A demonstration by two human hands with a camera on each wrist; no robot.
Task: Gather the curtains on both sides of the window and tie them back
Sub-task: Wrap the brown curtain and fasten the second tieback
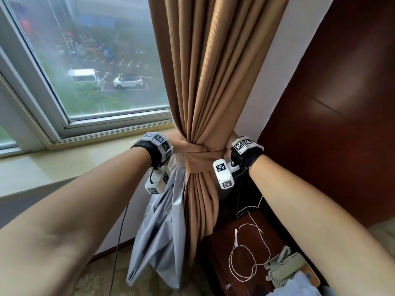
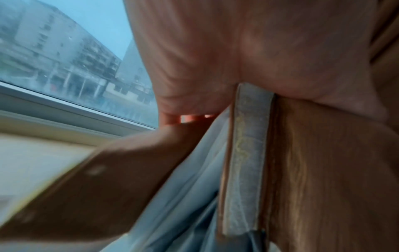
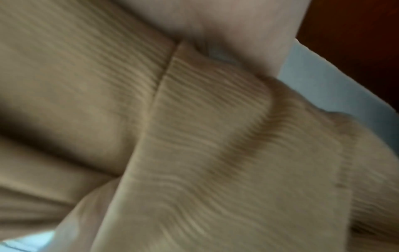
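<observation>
A tan ribbed curtain point(image 1: 211, 82) hangs gathered at the window's right side. A matching tan tie-back band point(image 1: 201, 162) wraps it at sill height, with a knot point(image 1: 195, 148) above the wrap. My left hand point(image 1: 171, 146) is at the bundle's left and grips the band's left end; the left wrist view shows the band point(image 2: 86, 187) running under the palm to curled fingertips point(image 2: 185, 118). My right hand point(image 1: 232, 152) is at the bundle's right and grips the other end point(image 3: 194, 136). Wrist trackers hide the fingers in the head view. Grey lining point(image 1: 162, 227) hangs below.
The window point(image 1: 96, 60) and a pale stone sill point(image 1: 64, 163) lie to the left. A dark wood panel point(image 1: 331, 124) stands close on the right. Below it, a dark bedside top point(image 1: 224, 253) carries a white cord point(image 1: 250, 253) and a telephone point(image 1: 286, 268).
</observation>
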